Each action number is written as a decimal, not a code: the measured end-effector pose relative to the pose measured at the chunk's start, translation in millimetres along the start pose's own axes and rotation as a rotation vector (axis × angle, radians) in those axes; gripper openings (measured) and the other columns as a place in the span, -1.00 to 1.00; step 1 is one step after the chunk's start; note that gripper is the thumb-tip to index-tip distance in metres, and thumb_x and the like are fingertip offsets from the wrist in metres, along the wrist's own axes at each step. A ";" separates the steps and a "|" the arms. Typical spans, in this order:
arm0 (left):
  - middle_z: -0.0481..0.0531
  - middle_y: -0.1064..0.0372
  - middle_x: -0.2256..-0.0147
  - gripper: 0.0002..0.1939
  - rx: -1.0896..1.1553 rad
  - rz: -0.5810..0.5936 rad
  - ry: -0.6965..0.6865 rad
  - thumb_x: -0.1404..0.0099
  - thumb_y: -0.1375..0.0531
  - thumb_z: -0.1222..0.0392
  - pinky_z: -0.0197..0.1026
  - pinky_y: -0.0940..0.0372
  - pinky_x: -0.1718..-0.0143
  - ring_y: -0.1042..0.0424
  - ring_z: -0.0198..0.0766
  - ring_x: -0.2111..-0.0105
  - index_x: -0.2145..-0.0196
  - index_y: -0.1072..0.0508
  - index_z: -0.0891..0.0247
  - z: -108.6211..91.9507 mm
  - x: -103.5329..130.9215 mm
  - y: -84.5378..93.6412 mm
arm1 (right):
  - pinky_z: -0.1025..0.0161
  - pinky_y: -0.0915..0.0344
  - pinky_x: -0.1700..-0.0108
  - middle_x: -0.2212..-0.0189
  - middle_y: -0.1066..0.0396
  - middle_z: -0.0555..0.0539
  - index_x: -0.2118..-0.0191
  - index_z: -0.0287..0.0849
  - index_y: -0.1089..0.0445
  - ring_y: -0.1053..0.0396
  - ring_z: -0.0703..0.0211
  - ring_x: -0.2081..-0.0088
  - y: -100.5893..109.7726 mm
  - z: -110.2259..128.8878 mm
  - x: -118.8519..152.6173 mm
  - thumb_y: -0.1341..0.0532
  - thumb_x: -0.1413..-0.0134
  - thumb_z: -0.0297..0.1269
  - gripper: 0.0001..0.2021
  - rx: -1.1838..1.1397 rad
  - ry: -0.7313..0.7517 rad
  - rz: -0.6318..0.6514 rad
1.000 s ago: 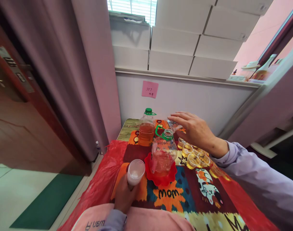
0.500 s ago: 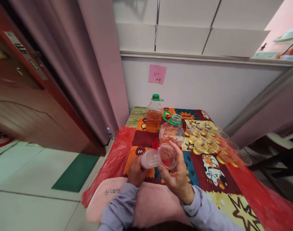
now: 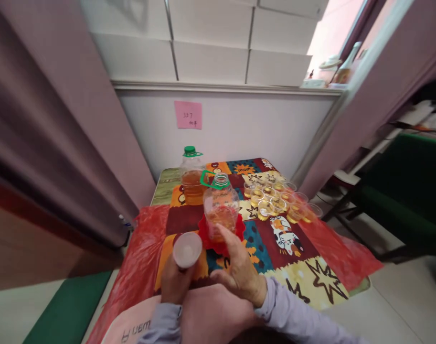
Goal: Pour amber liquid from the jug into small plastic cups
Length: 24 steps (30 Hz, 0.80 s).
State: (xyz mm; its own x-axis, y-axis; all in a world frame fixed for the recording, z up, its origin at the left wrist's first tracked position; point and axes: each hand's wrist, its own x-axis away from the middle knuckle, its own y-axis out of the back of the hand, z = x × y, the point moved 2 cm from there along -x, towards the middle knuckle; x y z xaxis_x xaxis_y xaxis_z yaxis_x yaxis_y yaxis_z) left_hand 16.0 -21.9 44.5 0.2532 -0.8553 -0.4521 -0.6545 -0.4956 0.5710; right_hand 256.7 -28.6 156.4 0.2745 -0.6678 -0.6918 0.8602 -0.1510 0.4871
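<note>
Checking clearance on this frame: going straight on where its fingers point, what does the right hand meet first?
Most likely the uncapped jug in the red dish: the right hand's fingertips already overlap its lower part in view. Depth is unclear; the dish's near rim could come first.

The left hand [image 3: 175,282] holds a plastic cup [image 3: 187,249]. The right hand [image 3: 240,272], thumb and fingers apart, is near an uncapped jug [image 3: 221,203] in a red dish [image 3: 240,230]; filled cups [image 3: 271,203] cluster on the worktop [image 3: 164,188].

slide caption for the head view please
Left hand holding a plastic cup, right hand open before an uncapped jug.
</note>
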 end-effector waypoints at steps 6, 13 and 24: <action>0.24 -0.64 0.20 -0.36 -0.029 0.018 0.281 -0.06 -0.32 -0.43 0.12 -0.52 0.15 -0.63 0.24 0.15 0.17 -0.51 0.17 3.8 -3.5 1.2 | -0.27 -0.35 -0.37 -0.31 -0.42 -0.30 -0.43 -0.10 -0.22 -0.43 -0.21 -0.32 120.7 -108.0 30.7 -0.35 -0.30 0.01 -0.30 0.210 -0.444 -0.513; 0.26 -0.62 0.16 -0.44 -0.134 0.012 0.291 -0.18 -0.21 -0.41 0.14 -0.46 0.11 -0.61 0.27 0.09 0.18 -0.44 0.13 -19.8 -5.5 5.5 | -0.27 -0.43 -0.22 -0.16 -0.48 -0.48 -0.29 -0.26 -0.27 -0.52 -0.34 -0.16 250.6 -251.2 116.7 -0.37 0.03 0.13 -0.17 0.377 -0.930 -0.780; 0.26 -0.61 0.16 -0.42 -0.160 0.001 0.263 -0.23 -0.15 -0.47 0.12 -0.45 0.08 -0.61 0.22 0.11 0.24 -0.41 0.12 -37.7 -4.7 9.3 | -0.03 -0.49 0.13 0.21 -0.65 -0.25 0.08 -0.18 -0.50 -0.57 -0.10 0.26 245.4 -306.4 111.7 -0.45 0.27 0.19 -0.34 0.378 -0.953 -0.570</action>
State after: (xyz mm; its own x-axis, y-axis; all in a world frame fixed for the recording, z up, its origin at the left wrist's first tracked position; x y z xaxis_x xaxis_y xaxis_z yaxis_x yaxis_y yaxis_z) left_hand 35.5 -28.3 77.8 0.4416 -0.8554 -0.2707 -0.5397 -0.4943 0.6815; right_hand 630.1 83.1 35.3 -0.6802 -0.6851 -0.2605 0.5281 -0.7046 0.4740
